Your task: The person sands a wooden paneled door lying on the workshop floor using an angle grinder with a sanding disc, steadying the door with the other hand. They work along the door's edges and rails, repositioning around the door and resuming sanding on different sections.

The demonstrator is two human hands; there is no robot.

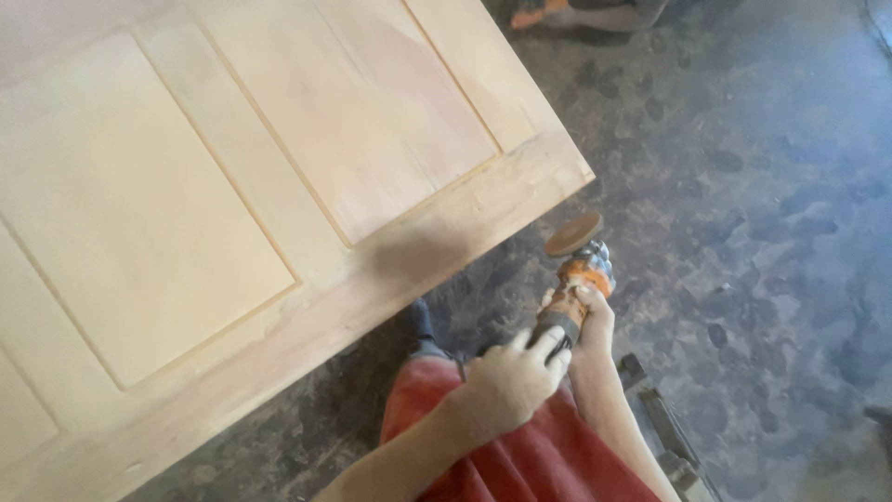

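Both hands grip the orange angle grinder (pixel 571 293): left hand (pixel 511 381) wrapped round its rear, right hand (pixel 595 311) clasping the body beneath. Its sanding disc (pixel 573 232) hangs just off the pale wooden door's (pixel 232 186) corner, above the floor (pixel 762 232).

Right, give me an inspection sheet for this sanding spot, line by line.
Surface: pale wooden panelled door lies flat, bare wood, with a darker rubbed patch near its lower edge.
Job's things: orange angle grinder with a round sanding disc, held off the door beyond its corner, over the floor.
Clutter: dark metal piece on the floor by the person's right side.
Grippers: left hand grips the grinder's rear body; right hand holds it from below, nearer the head.
Cables: nothing seen.
Surroundings: mottled grey concrete floor; another person's foot at the top edge; red garment on the person's lap.
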